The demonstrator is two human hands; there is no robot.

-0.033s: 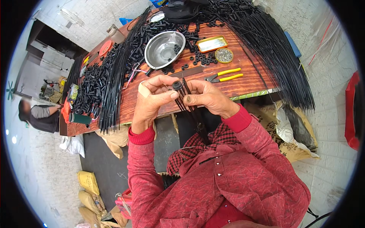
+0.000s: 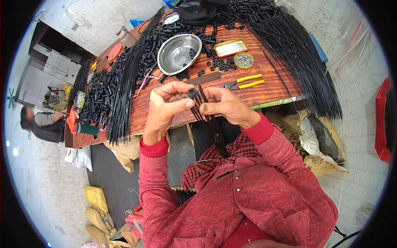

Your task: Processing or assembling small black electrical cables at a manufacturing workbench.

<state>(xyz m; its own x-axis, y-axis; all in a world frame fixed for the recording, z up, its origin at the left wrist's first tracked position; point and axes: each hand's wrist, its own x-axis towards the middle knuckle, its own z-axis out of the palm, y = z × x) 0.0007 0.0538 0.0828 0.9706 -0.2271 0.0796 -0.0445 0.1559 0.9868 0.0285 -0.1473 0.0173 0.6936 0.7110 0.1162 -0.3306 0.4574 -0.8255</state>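
Note:
Above the table's near edge, my left hand (image 2: pixel 163 108) pinches a small round black hub (image 2: pixel 192 92) between thumb and fingers. Thin black rods (image 2: pixel 211 126) run down from the hub toward my lap, much like the ribs of an umbrella frame. My right hand (image 2: pixel 226 106) is closed close beside it, thumb and fingers pressed on the upper rods. One rod tip sticks up between the two hands. A beige plaster (image 2: pixel 156 98) covers part of my left hand. What lies within the right fingertips is partly hidden.
Beyond my hands stand a metal bowl (image 2: pixel 165 56), a yellow tin (image 2: pixel 230 47) and a round tin of small metal bits (image 2: pixel 243 60). Yellow-handled pliers (image 2: pixel 248 82) lie nearby. Black tube pieces (image 2: pixel 93 101) and long rods (image 2: pixel 306 66) are heaped around. A person (image 2: pixel 43 124) is at far left.

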